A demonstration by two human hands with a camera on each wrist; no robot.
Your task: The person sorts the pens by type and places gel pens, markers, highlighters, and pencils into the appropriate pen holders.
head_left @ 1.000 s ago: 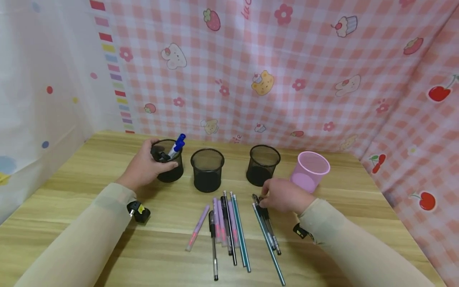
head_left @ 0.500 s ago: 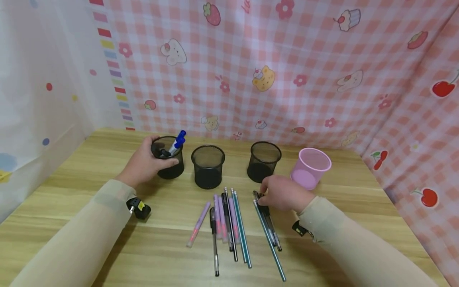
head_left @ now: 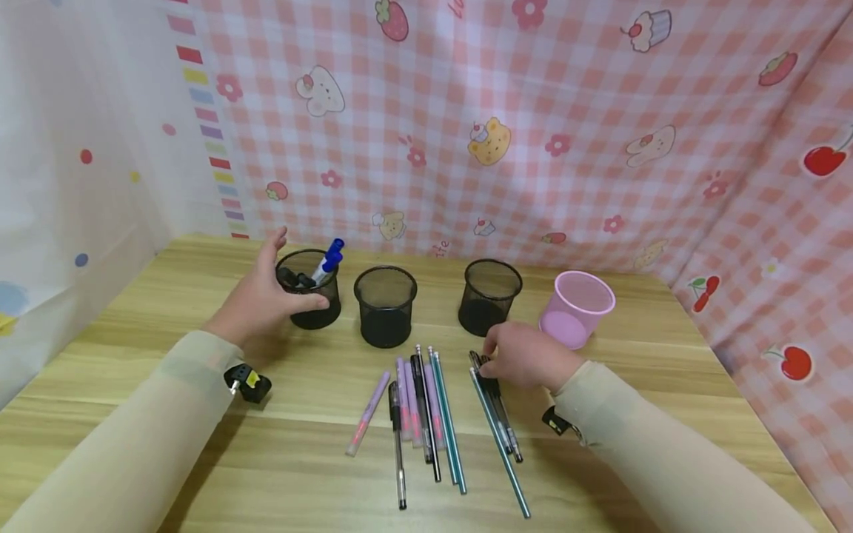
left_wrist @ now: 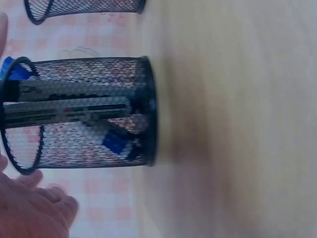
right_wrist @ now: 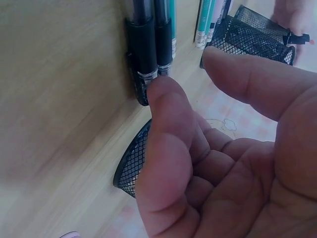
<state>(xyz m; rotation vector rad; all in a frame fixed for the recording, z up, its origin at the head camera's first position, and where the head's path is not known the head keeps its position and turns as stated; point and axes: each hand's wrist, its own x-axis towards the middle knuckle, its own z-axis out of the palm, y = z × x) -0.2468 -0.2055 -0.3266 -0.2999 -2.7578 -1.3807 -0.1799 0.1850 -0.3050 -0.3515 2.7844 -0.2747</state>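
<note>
My left hand (head_left: 256, 296) is spread beside a black mesh pen holder (head_left: 318, 317), thumb across its front and fingers raised off its rim. Several markers, some with blue caps (head_left: 331, 260), stand inside; the left wrist view shows their barrels (left_wrist: 69, 110) through the mesh. My right hand (head_left: 533, 357) is low over two black-capped gel pens (head_left: 504, 423) lying beside a teal pencil (head_left: 509, 474). In the right wrist view, the index fingertip meets the end of the pens' caps (right_wrist: 143, 49), while the thumb (right_wrist: 237, 74) stands apart from it.
Two more black mesh holders, one left of centre (head_left: 386, 329) and one right (head_left: 485, 314), stand with a pink holder (head_left: 574, 326) at the back. Several purple highlighters (head_left: 369, 414), pens (head_left: 400, 459) and pencils (head_left: 448, 422) lie mid-table. A checked cloth (head_left: 426, 111) hangs behind.
My left hand has loosened from the left pen holder, its fingers lifting off the rim and the hand drawing slightly left. The right hand stays at the gel pens.
</note>
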